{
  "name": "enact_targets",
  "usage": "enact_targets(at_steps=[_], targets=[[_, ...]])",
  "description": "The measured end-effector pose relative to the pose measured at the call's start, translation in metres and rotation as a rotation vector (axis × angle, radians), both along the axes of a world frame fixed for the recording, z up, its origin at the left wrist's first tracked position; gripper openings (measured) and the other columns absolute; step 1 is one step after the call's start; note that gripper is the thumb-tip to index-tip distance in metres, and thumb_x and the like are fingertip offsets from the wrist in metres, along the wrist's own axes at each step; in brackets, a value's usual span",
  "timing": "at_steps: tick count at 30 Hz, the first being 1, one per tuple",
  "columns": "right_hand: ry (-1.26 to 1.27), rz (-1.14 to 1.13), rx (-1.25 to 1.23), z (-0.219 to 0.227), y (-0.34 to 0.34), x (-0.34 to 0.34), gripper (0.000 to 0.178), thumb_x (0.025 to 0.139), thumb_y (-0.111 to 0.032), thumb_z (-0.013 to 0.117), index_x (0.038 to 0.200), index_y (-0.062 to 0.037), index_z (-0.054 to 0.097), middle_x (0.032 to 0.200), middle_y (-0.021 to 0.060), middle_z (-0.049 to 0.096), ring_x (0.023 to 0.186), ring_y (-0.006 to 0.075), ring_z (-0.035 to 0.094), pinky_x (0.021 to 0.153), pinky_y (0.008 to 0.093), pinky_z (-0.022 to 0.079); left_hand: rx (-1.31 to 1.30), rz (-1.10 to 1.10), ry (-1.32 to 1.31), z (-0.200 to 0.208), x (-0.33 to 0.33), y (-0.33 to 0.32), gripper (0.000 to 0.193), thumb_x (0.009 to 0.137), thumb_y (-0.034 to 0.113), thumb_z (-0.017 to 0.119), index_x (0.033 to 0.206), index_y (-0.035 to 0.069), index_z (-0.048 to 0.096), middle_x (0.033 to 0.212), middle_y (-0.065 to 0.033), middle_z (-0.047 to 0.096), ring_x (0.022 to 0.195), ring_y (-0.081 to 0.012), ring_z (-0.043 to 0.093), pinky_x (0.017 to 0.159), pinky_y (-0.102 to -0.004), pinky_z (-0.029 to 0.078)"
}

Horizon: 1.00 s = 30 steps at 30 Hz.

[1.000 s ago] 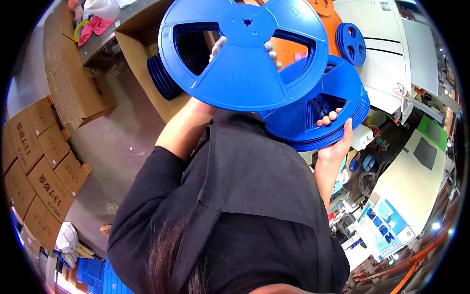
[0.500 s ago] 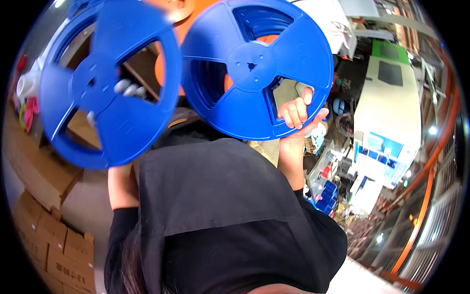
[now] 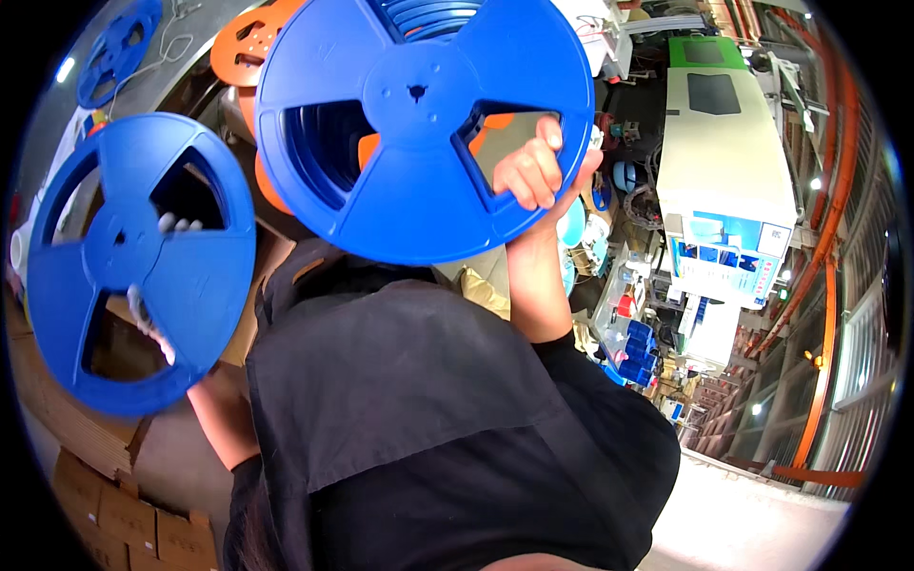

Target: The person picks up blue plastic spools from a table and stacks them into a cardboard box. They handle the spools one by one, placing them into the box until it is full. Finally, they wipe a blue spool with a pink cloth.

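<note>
My right hand (image 3: 533,176) grips a stack of blue plastic reels (image 3: 409,181) near its lower right rim. Its fingers come through a cut-out in the front disc, and more discs show behind it through the openings. On the left, a single blue reel disc (image 3: 190,276) is held up by my left hand (image 3: 148,322), which is mostly behind it. Pale, gloved-looking fingertips show through two of its cut-outs. The disc in my left hand is apart from the stack.
Orange reels (image 3: 238,49) stand behind the stack. Another blue reel (image 3: 119,52) lies on a grey surface at the far left. Cardboard boxes (image 3: 129,519) are piled at the lower left. A cream machine with a green top (image 3: 724,143) and blue bins (image 3: 638,352) are at the right.
My left hand has carried the single disc left and down, away from the stack. The stack in my right hand appears further left and slightly higher in view.
</note>
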State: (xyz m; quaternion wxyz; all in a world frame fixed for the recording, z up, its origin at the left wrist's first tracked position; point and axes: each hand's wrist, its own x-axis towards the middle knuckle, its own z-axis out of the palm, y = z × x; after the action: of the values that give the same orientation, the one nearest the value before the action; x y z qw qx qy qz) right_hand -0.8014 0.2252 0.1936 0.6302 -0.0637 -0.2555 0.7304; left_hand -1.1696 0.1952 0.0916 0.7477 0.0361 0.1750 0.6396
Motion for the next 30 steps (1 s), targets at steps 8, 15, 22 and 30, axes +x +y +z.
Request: enact_targets(at_steps=[8, 15, 22, 30], targets=[[-0.347, 0.061, -0.064, -0.009, 0.014, -0.061, 0.055, 0.087, -0.055, 0.057, 0.106, -0.0035, 0.049, 0.06, -0.002, 0.04, 0.046, 0.0086, 0.039, 0.045, 0.0258, 0.033, -0.011, -0.33, 0.497, -0.007, 0.049, 0.03, 0.039, 0.088, 0.025, 0.061, 0.12, 0.003, 0.055, 0.108, -0.0077, 0.062, 0.097, -0.0192, 0.06, 0.09, -0.0315, 0.047], [-0.954, 0.067, -0.162, -0.015, -0.004, -0.144, 0.06, 0.077, -0.046, 0.074, 0.108, 0.0007, 0.052, 0.08, 0.0095, 0.06, 0.06, 0.0161, 0.058, 0.051, 0.0264, 0.047, 0.041, -0.479, 0.482, -0.017, 0.098, 0.034, 0.054, 0.082, 0.021, 0.067, 0.129, 0.004, 0.048, 0.109, -0.0104, 0.061, 0.097, -0.0207, 0.06, 0.083, -0.0357, 0.05], [-0.892, 0.11, -0.34, -0.003, -0.008, -0.125, 0.036, 0.078, -0.005, 0.073, 0.107, 0.0037, 0.054, 0.094, 0.0201, 0.067, 0.09, 0.0282, 0.067, 0.08, 0.0405, 0.056, -0.106, -0.33, 0.205, 0.002, 0.064, 0.025, 0.065, 0.078, 0.025, 0.068, 0.134, 0.003, 0.044, 0.113, -0.0158, 0.06, 0.101, -0.026, 0.061, 0.09, -0.0421, 0.05], [-0.619, -0.128, -0.597, -0.044, -0.007, -0.049, 0.034, 0.092, -0.034, 0.06, 0.109, -0.0043, 0.055, 0.088, 0.009, 0.064, 0.078, 0.0202, 0.062, 0.07, 0.034, 0.052, 0.015, -0.322, -0.085, -0.024, 0.034, 0.019, 0.084, 0.066, 0.038, 0.073, 0.136, 0.002, 0.043, 0.117, -0.0201, 0.059, 0.109, -0.0336, 0.059, 0.098, -0.0491, 0.047]])
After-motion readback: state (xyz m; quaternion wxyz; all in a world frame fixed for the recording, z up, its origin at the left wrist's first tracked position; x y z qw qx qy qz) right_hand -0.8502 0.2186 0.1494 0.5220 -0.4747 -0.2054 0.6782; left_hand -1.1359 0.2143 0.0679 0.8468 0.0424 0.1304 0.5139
